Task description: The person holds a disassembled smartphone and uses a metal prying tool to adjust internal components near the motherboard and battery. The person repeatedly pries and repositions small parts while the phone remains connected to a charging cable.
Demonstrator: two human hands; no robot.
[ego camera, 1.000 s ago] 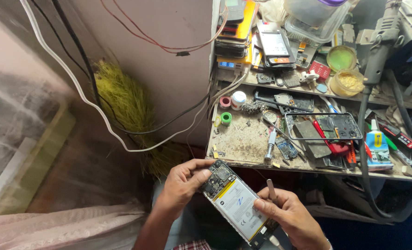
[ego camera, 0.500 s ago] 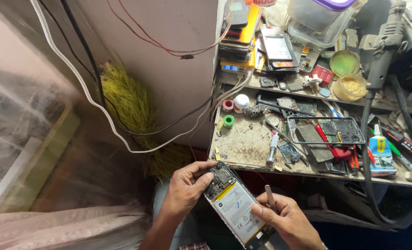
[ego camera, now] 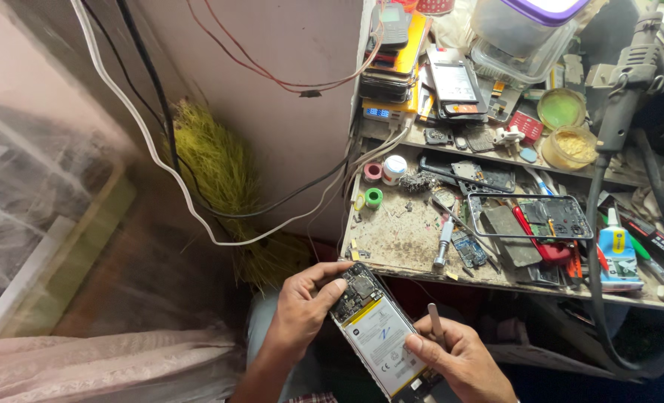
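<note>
One opened phone (ego camera: 380, 336) lies between two hands at the 6 o'clock part of the view, below the front edge of the workbench (ego camera: 399, 239). Its back is off, so one white battery with yellow border and one dark circuit board at the upper end are visible. The left hand (ego camera: 302, 313) is closed around the upper end of the phone, with the thumb and fingers touching the circuit board area. The right hand (ego camera: 459, 362) supports the lower right side of the phone with the thumb pressed on the battery edge, and it also grips one thin grey tool (ego camera: 435, 325), which points up to 12 o'clock.

On the workbench, at 2 o'clock from the phone, lies one empty phone frame (ego camera: 530, 216) and, touching it, one red-handled tool (ego camera: 537, 239). One glue bottle (ego camera: 617, 250) stands at 3 o'clock from the frame. Three small tape rolls (ego camera: 382, 179) sit near the left edge of the bench. Two round containers (ego camera: 563, 127), one green and one yellow, stand at 1 o'clock. One yellow-green broom (ego camera: 220, 172) leans at 10 o'clock.
</note>
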